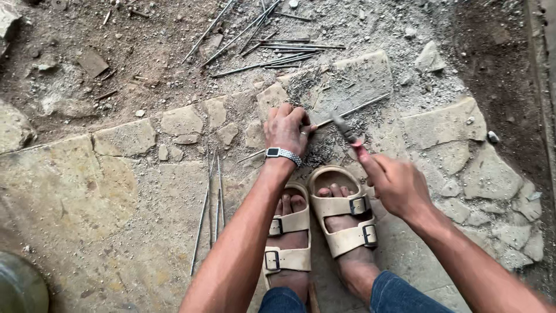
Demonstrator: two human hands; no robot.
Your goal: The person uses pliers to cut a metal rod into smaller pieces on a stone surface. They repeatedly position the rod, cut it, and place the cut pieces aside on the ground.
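My left hand [285,128], with a metal watch on the wrist, pinches a thin metal rod [354,109] that lies slanted across a flat stone slab [347,81]. My right hand [395,184] grips the red handle of a small hammer [346,130], whose dark head hovers just above the rod near my left fingers. Dark metal filings are scattered on the slab around the rod. My feet in tan buckled sandals [343,214] are planted right below the hands.
A loose pile of thin rods [272,43] lies on the dirt beyond the slab. A few straight rods [209,208] rest on the cracked stone paving at my left. Stone chunks [430,58] dot the ground. A round grey object [20,287] sits at bottom left.
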